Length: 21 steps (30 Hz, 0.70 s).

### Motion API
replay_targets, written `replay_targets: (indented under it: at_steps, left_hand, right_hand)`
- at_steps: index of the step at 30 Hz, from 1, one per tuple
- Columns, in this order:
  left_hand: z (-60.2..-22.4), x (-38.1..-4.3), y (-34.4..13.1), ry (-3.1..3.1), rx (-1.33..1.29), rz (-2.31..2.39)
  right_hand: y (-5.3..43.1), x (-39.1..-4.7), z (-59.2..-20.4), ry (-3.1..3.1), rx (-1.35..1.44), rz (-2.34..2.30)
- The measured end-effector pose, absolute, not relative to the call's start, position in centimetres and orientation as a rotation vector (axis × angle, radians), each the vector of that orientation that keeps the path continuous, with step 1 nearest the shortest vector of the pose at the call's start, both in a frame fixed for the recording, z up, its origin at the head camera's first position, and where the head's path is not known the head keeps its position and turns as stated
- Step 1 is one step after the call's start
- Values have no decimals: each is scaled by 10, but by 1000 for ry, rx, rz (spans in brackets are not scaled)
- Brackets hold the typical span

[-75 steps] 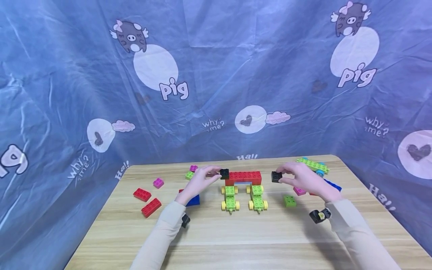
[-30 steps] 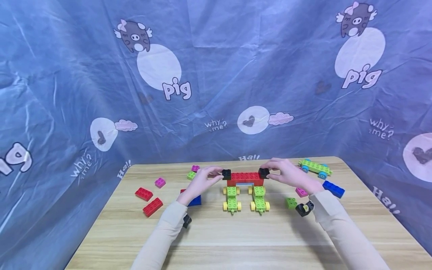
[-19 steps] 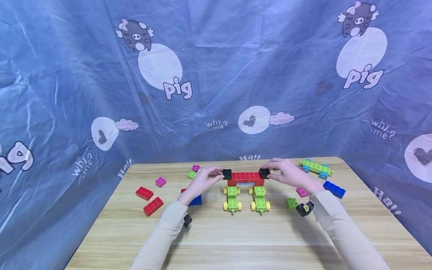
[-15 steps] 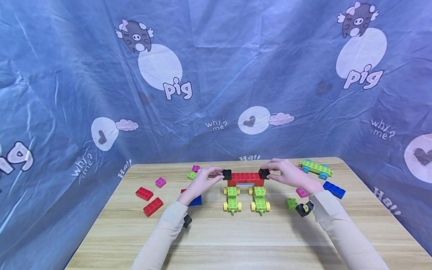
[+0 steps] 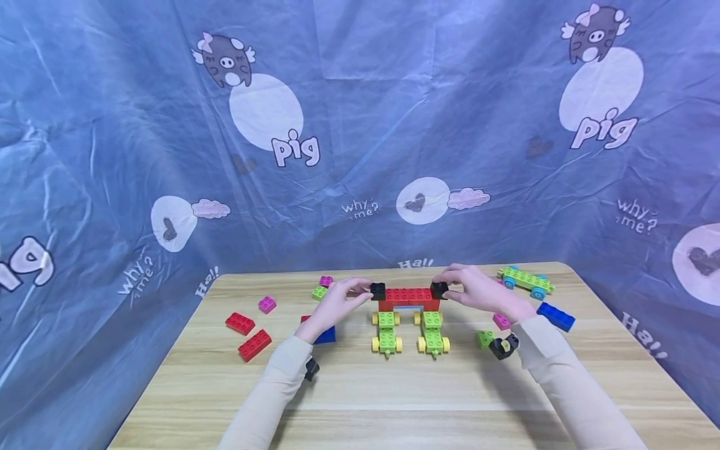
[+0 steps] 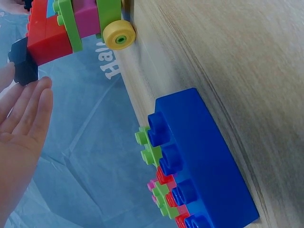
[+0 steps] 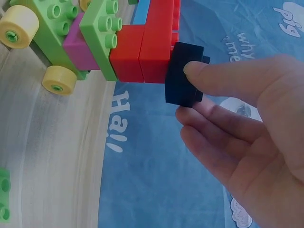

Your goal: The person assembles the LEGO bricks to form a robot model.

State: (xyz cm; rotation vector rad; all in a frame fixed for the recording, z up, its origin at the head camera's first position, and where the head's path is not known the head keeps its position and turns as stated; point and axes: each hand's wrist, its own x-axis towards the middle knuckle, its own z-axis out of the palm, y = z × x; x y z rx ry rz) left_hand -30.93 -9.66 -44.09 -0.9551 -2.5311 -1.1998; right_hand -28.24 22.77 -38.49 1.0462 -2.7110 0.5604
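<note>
Over the middle of the table stands a toy brick build: red bricks lie across the top, above two lime wheeled bases with yellow wheels. My left hand pinches a black brick at the left end of the red row, thumb on one side and fingers on the other. At the right end, my right hand pinches another black brick between thumb and fingers. Both black bricks touch the red bricks. A magenta brick shows lower in the build, in the right wrist view.
Left on the table are red bricks, a magenta brick and a blue brick. Right of the build lie a green brick, a blue brick and a lime base with blue wheels. A printed cloth hangs behind.
My right hand has moved left, bringing its black brick from beside the build to the red row's right end. Over the last second both hands have stayed nearly still.
</note>
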Motion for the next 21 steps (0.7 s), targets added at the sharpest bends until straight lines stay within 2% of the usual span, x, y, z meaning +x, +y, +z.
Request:
replay_targets:
  at_steps: [21]
  left_hand:
    - [-438,-306,-95,-2588,-889,-1228]
  right_hand:
    - [216,-277,-387,-2626,1018,413]
